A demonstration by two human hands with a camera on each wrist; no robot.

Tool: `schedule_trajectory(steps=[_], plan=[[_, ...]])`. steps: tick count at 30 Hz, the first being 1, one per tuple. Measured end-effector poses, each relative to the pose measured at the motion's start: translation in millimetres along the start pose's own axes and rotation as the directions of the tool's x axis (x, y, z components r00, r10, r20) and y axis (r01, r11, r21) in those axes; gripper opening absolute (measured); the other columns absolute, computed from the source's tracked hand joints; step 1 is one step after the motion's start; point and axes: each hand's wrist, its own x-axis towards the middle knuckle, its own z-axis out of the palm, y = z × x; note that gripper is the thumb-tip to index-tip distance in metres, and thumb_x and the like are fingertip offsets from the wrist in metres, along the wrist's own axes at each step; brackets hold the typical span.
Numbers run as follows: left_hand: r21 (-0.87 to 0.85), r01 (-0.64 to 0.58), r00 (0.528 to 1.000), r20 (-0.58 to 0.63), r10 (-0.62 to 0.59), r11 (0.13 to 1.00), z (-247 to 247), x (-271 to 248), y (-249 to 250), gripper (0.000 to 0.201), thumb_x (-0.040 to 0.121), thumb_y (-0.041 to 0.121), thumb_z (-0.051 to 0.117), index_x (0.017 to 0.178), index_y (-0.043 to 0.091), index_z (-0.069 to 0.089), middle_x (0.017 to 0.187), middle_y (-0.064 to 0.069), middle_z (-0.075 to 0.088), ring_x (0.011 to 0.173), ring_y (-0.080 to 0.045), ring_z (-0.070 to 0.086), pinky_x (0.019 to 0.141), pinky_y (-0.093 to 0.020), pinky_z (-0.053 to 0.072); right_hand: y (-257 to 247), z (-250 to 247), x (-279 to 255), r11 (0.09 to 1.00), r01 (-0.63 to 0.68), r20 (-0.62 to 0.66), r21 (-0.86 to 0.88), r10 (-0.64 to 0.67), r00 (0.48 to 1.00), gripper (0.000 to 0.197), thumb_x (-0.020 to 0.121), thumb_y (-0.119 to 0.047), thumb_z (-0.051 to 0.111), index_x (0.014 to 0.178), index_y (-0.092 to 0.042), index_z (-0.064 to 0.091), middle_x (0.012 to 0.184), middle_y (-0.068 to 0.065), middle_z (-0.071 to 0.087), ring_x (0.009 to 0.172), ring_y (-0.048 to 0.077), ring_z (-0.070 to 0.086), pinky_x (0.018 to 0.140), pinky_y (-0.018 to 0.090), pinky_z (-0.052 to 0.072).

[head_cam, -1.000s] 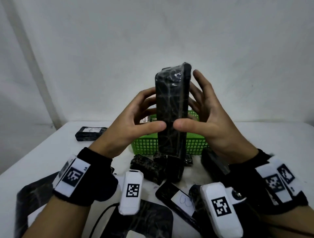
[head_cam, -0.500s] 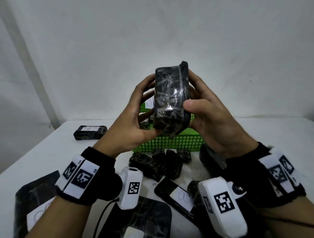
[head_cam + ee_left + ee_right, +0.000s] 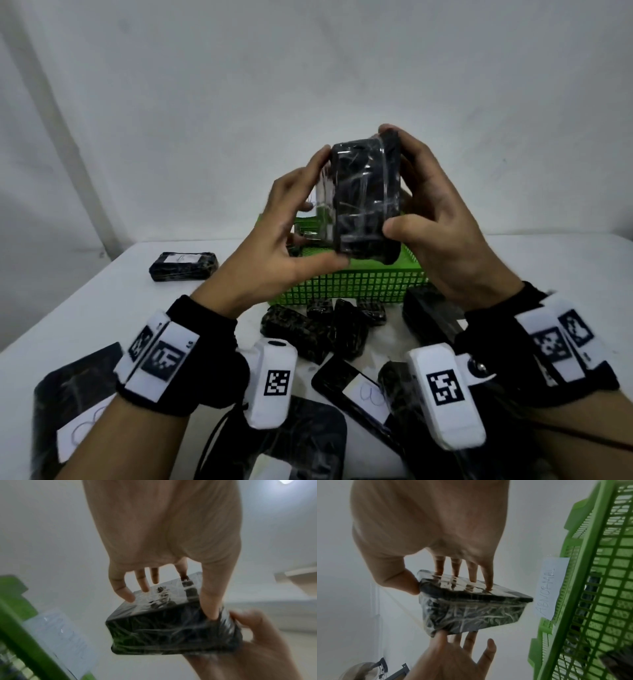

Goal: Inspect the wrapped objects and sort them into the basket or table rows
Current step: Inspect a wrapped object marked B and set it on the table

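A person's left hand (image 3: 274, 250) and right hand (image 3: 442, 240) hold a black block wrapped in clear film (image 3: 366, 202) in the air above a green mesh basket (image 3: 346, 284), thumbs under its near face and spread fingers (image 3: 473, 572) pressed to its far sides. A white label (image 3: 550, 586) on the basket reads "ABNORMAL". More wrapped blocks (image 3: 310, 330) lie on the white table (image 3: 113, 301), one (image 3: 184, 266) set apart at the left.
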Motion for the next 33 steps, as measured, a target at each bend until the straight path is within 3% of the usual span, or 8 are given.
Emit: schedule_trajectory(steps=[2, 7, 11, 15, 18, 22, 24, 33], plan=[[-0.239, 0.016, 0.998, 0.065, -0.001, 0.971, -1, -1, 2, 0.095, 0.079, 0.038, 0.074, 0.154, 0.046, 0.017, 0.156, 0.011, 0.028, 0.134, -0.022, 0.046, 0.102, -0.049, 0.049, -1, 0, -1, 0.998, 0.045, 0.061, -0.041, -0.043, 0.997, 0.09, 0.075, 0.014, 0.051, 0.156, -0.017, 0.026, 0.162, 0.002, 0.034, 0.144, 0.023, 0.044, 0.104, 0.046, 0.051], [-0.635, 0.1, 0.993, 0.01, -0.121, 0.766, 2, 1, 9, 0.08, 0.078, 0.052, 0.074, 0.146, 0.031, 0.039, 0.152, 0.005, 0.045, 0.136, -0.019, 0.049, 0.094, -0.053, 0.053, -4, 5, 0, 0.978, 0.082, 0.193, -0.193, -0.044, 0.98, 0.077, 0.082, 0.006, 0.062, 0.153, -0.006, 0.034, 0.163, 0.01, 0.03, 0.152, 0.016, 0.031, 0.117, 0.029, 0.036], [-0.639, 0.132, 0.986, 0.004, -0.169, 0.758, 4, 2, 5, 0.067, 0.08, 0.035, 0.062, 0.144, 0.027, 0.042, 0.148, 0.003, 0.049, 0.131, -0.021, 0.052, 0.096, -0.055, 0.05, -8, 7, 0, 0.953, -0.091, -0.06, -0.29, 0.077, 0.995, 0.066, 0.089, -0.046, 0.067, 0.15, -0.036, 0.042, 0.147, -0.023, 0.05, 0.137, -0.003, 0.047, 0.108, 0.024, 0.045], [-0.46, 0.054, 0.999, 0.025, -0.048, 0.886, 8, 0, 5, 0.071, 0.074, 0.024, 0.07, 0.14, 0.029, 0.045, 0.145, 0.0, 0.048, 0.125, -0.021, 0.055, 0.092, -0.04, 0.051, -9, 6, 4, 0.901, -0.432, -0.244, -0.046, 0.409, 0.879, 0.083, 0.065, -0.087, 0.062, 0.138, -0.049, 0.049, 0.124, -0.027, 0.057, 0.113, 0.013, 0.069, 0.091, 0.039, 0.056], [-0.306, 0.028, 0.993, 0.115, 0.008, 0.952, 13, -2, 5, 0.078, 0.074, 0.022, 0.077, 0.143, 0.025, 0.041, 0.146, -0.005, 0.042, 0.131, -0.019, 0.049, 0.099, -0.042, 0.051, -7, 6, 4, 0.901, -0.432, -0.204, 0.031, 0.429, 0.88, 0.082, 0.071, -0.071, 0.07, 0.142, -0.036, 0.051, 0.116, -0.015, 0.073, 0.098, 0.011, 0.075, 0.079, 0.037, 0.058], [-0.324, 0.011, 0.992, 0.121, 0.03, 0.946, 14, -2, 4, 0.079, 0.074, 0.023, 0.075, 0.141, 0.029, 0.032, 0.145, 0.005, 0.041, 0.129, -0.012, 0.048, 0.095, -0.031, 0.05, 3, 5, 6, 0.922, -0.382, -0.279, 0.058, 0.382, 0.881, 0.094, 0.065, -0.046, 0.082, 0.146, -0.021, 0.044, 0.111, 0.001, 0.077, 0.101, 0.026, 0.074, 0.099, 0.061, 0.053], [-0.364, 0.038, 0.997, 0.08, -0.01, 0.931, 15, -1, 2, 0.07, 0.079, 0.029, 0.068, 0.14, 0.032, 0.034, 0.145, 0.005, 0.042, 0.125, -0.011, 0.052, 0.094, -0.033, 0.051, 3, 8, 6, 0.931, -0.361, -0.31, 0.046, 0.357, 0.881, 0.097, 0.064, -0.038, 0.083, 0.148, -0.022, 0.038, 0.116, 0.001, 0.076, 0.102, 0.024, 0.075, 0.098, 0.056, 0.054], [-0.403, 0.163, 0.983, -0.01, -0.183, 0.901, 6, 0, -2, 0.081, 0.077, 0.042, 0.068, 0.148, 0.034, 0.03, 0.133, -0.005, 0.061, 0.116, -0.022, 0.065, 0.09, -0.042, 0.057, -4, 19, -1, 0.947, -0.259, -0.193, -0.189, 0.223, 0.956, 0.11, 0.061, -0.068, 0.082, 0.151, -0.044, 0.024, 0.153, -0.01, 0.049, 0.132, 0.013, 0.057, 0.109, 0.042, 0.049]])
